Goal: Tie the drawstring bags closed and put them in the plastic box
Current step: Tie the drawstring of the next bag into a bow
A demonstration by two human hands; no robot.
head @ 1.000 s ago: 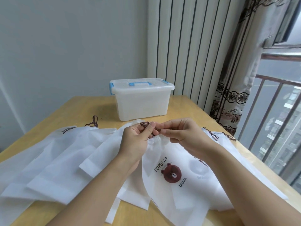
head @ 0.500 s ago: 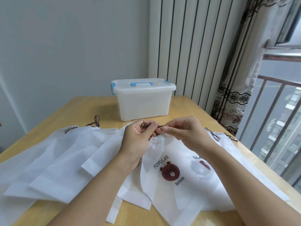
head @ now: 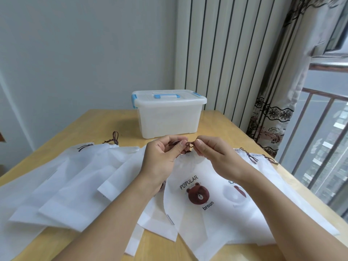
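Pinching the brown drawstring (head: 188, 145) from both sides, the left hand (head: 162, 161) and the right hand (head: 216, 157) meet just above the gathered mouth of the bear-print bag (head: 197, 194). Each hand nips its cord end between thumb and forefinger, the other fingers loosely curled; the hands are close together, with only a short loop of cord between them.

The bag lies at the table's centre, its long axis running from the cinched mouth at 12 o'clock, toward the box, down to its wide bottom at 6 o'clock near the person. Its printed face is up, with "POPULAR", a brown bear head and "broun" reading slightly tilted.

The plastic box (head: 167, 119) stands at 12 o'clock, well apart from the hands, on the far part of the wooden table (head: 222, 127). Its lid is on, and its blue latches and handle are visible.

A spread of plain white bags (head: 71, 185) overlaps from 9 o'clock down to 7 o'clock, with brown cord ends (head: 114, 138) showing at their far edge around 10 o'clock. Another printed bag (head: 239, 193) lies partly under the right forearm at 3 o'clock, and further cords (head: 252, 157) trail at 2 o'clock.

Between the hands and the box lies only bare tabletop. A patterned curtain (head: 273, 119) hangs at the right, beside a window railing (head: 320, 138).
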